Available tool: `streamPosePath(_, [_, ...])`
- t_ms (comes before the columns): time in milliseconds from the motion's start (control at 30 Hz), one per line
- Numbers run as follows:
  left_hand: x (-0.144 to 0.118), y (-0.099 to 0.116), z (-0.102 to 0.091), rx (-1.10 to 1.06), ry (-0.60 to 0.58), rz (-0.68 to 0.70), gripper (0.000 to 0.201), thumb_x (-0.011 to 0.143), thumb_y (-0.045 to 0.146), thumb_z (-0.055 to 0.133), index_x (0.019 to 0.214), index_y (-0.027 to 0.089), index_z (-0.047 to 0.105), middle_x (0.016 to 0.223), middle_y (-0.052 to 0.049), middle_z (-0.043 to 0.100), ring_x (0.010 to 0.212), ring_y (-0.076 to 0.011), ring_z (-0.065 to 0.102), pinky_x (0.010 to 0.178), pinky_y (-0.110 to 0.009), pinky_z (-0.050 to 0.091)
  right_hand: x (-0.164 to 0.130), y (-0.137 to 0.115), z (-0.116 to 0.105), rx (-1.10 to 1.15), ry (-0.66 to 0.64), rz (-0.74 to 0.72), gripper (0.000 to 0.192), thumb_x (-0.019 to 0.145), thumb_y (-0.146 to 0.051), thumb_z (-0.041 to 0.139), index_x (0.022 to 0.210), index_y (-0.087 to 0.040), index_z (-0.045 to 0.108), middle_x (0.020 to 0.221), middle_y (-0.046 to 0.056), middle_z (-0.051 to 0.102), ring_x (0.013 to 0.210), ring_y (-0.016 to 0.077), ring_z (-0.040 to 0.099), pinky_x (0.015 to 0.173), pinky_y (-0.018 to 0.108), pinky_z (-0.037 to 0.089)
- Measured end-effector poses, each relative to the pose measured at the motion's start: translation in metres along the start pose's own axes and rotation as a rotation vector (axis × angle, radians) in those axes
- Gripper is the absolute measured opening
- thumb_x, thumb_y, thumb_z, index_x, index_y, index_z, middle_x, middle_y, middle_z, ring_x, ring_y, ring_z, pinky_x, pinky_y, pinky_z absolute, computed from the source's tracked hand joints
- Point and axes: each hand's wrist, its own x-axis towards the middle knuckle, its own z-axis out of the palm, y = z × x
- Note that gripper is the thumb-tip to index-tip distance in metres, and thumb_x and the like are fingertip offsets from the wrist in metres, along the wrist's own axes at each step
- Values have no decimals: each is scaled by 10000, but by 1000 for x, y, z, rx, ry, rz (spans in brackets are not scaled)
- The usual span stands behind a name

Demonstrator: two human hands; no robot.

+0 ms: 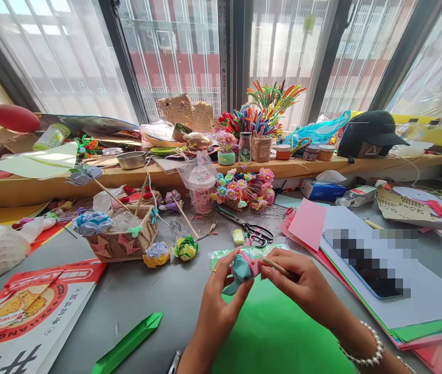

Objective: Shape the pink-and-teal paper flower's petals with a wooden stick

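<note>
- Left hand (221,301) comes up from 6 o'clock, fingers pinched narrow around a small teal-and-pink folded paper flower (243,270), held just above the grey counter (158,296), a bit below the middle of the view.
- Right hand (302,285) comes in from about 4 o'clock, fingers closed on a thin wooden stick (277,267) whose tip meets the paper flower's pink side. Pearl bead bracelet (364,353) on that wrist.
- Straight below the hands, at 6 o'clock, lies a bright green paper sheet (279,337).
- At 12 o'clock from the flower, black-handled scissors (257,234) lie on the counter, with a small yellow-green block just beside them.
- Around 10 o'clock: a yellow-and-green folded paper ball (185,248), then a brown paper basket (121,241) with a blue paper rose on its rim.
- At 3 o'clock, a stack of coloured paper sheets (419,317) with a phone on top, and a pink square sheet (308,223) near it.
- At 7 o'clock, a long green folded paper strip (127,343) lies flat, well apart from the hands.
- Far back at 1 o'clock, a black cap (369,132) sits on the wooden window ledge.
</note>
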Motion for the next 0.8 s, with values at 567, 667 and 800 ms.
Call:
streamPosePath(567, [7, 2, -2, -544, -57, -313, 430, 705, 325, 688, 1089, 192, 550, 954, -52, 663, 736, -200, 675, 676, -286, 520, -2, 5, 0, 44, 160, -38, 215, 836, -209, 520, 1011, -170, 639, 872, 45, 555, 795, 144, 560, 645, 206, 452])
streamPosePath(667, [8, 11, -3, -686, -13, -459, 343, 754, 272, 648, 1067, 182, 542, 912, -36, 686, 771, -203, 687, 742, -292, 525, -1, 7, 0, 4, 248, -52, 199, 829, -217, 531, 990, -170, 637, 849, 35, 530, 768, 137, 546, 619, 203, 447])
streamPosePath(800, [8, 15, -7, -777, -24, -505, 197, 823, 251, 566, 1000, 170, 593, 946, -27, 688, 855, -206, 674, 758, -270, 537, -1, 7, 0, -97, 227, -39, 149, 826, -249, 543, 878, -171, 658, 731, 9, 497, 616, 120, 486, 534, 217, 406])
